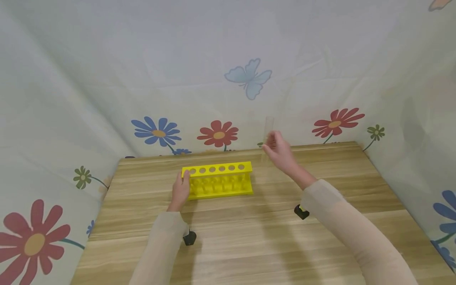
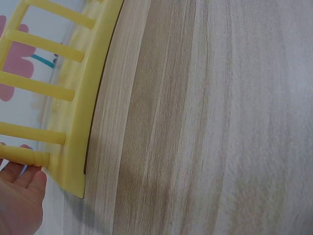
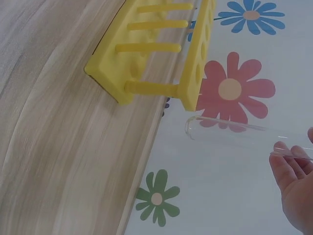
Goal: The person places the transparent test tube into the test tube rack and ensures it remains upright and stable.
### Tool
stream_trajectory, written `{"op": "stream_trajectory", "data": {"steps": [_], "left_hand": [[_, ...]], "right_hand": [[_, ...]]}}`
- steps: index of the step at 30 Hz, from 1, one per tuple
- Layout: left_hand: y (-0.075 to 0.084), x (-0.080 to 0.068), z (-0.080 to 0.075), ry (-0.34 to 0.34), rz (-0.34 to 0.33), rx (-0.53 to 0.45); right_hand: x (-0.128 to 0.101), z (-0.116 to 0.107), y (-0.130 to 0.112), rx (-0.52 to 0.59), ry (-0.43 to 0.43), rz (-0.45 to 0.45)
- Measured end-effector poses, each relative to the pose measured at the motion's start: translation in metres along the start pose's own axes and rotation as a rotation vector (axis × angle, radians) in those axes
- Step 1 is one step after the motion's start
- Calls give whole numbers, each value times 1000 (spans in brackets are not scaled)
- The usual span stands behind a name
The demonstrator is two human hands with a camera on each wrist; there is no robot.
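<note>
A yellow test tube rack (image 1: 217, 194) stands on the wooden table, with a row of round holes along its top bar. My left hand (image 1: 181, 189) grips its left end; in the left wrist view the fingers (image 2: 34, 183) curl about the end post. My right hand (image 1: 279, 152) pinches a clear glass test tube (image 3: 230, 128) and holds it upright above the table, to the right of the rack. The tube's rounded end points down, near the rack's right end but apart from it. No tube shows in the rack's holes.
The wooden table (image 1: 235, 237) reaches back to a pale cloth (image 1: 171, 67) printed with flowers and a butterfly, which also hangs at both sides. Black wrist camera pieces (image 1: 301, 212) show below both sleeves.
</note>
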State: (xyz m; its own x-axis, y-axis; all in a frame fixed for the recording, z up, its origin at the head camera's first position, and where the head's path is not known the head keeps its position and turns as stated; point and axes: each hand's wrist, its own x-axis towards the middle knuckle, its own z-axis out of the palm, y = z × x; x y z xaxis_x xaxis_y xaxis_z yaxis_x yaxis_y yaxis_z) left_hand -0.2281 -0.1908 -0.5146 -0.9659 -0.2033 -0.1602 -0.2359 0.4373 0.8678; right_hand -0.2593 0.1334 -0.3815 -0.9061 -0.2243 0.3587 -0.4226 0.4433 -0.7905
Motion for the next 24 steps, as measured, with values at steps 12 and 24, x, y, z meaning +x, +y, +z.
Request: {"op": "stream_trajectory", "data": {"steps": [12,24], "left_hand": [[4,-3,0,5,-3,7],[1,-2,0,15,27,5]], "right_hand": [[5,19,-4,-28,-25,-43],[11,34,-6,14,-7,-38]]}}
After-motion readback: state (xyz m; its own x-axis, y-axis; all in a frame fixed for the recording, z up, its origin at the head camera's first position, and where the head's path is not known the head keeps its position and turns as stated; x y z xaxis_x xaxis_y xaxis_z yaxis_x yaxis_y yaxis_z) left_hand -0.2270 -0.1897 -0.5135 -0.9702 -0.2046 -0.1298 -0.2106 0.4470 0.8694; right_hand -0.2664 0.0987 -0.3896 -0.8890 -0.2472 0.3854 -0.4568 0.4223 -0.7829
